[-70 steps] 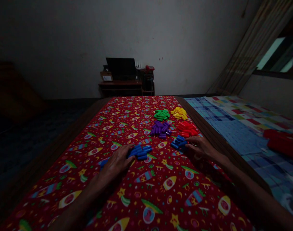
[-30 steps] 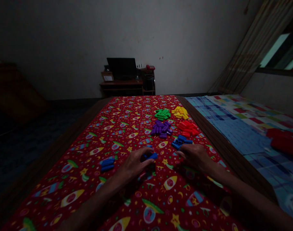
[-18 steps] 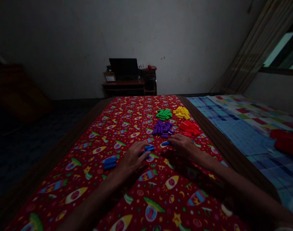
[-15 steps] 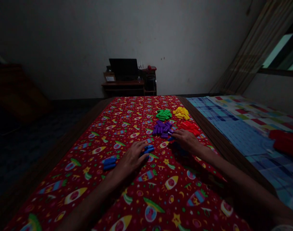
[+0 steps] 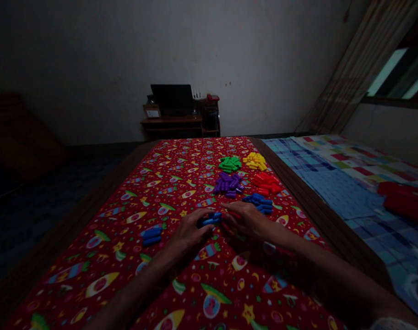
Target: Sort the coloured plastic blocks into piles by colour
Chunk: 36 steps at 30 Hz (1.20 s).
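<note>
My left hand (image 5: pixel 191 227) curls around a few small blue cylinders (image 5: pixel 212 219) near the middle of the red cloth, thumb in front and fingers behind. My right hand (image 5: pixel 248 217) is just to their right, palm down, with loosely bent fingers apart and fingertips at the cylinders' right end; whether they touch is hard to see in the dim light. A short row of blue cylinders (image 5: pixel 152 236) lies left of my left hand. Just beyond my right hand is a pile of blue cylinders (image 5: pixel 260 201), partly hidden by it.
Piles of purple (image 5: pixel 228 183), red (image 5: pixel 266 183), green (image 5: pixel 230 163) and yellow cylinders (image 5: pixel 254 161) lie farther back on the patterned red cloth (image 5: pixel 181 293). A desk with a dark monitor (image 5: pixel 171 99) stands by the wall. On the right are checked blue bedding (image 5: pixel 318 183) and a red bundle (image 5: pixel 404 204).
My right hand has moved left and nearer from the purple pile's edge to the cylinders at my left hand, uncovering the blue pile. The view has shifted slightly.
</note>
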{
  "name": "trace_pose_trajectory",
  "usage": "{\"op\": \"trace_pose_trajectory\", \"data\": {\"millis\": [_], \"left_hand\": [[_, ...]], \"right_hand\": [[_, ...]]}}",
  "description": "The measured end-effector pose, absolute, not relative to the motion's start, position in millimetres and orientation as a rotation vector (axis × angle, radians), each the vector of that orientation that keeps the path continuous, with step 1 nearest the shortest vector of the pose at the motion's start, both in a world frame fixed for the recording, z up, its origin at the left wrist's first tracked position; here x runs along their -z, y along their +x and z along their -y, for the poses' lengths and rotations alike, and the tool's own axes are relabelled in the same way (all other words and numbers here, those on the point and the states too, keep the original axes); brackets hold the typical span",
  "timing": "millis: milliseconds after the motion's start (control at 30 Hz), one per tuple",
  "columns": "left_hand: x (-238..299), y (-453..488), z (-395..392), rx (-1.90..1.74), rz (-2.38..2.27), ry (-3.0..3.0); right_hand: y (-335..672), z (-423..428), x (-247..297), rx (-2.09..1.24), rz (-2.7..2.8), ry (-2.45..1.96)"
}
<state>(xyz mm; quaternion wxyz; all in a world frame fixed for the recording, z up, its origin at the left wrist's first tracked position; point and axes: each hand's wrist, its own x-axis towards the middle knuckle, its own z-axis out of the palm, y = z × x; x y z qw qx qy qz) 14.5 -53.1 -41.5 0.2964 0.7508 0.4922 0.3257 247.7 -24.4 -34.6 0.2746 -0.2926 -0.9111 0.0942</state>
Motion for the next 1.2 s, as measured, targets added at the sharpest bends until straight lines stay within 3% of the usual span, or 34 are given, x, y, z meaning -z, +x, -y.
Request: {"op": "trace_pose_trajectory", "data": {"millis": [200,600,933,1067,1200], "left_hand": [[40.9,17.2,60.2,-0.985,-1.22,1.923],[37.3,18.1,56.8,-0.934,-1.369,1.807],[40.9,42.3,65.3,-1.051,-1.288,1.769],[35.9,23.4,73.3,-0.97,-1.284,2.004],[27.7,-29.9,73.5,-0.874,-1.416,2.324]], "right_hand": [[226.1,29.7,40.1,-0.239,2.542,-0.781],[287.4,13.8,28.3,0.236,2.479,-1.219],[235.6,55.3,31.0,-0.366,2.397,-0.66],[250.8,50.2,34.0,-0.33,2.4,-0.758],[282.6,38.6,41.8,-0.08,2.449,-0.909]]}}
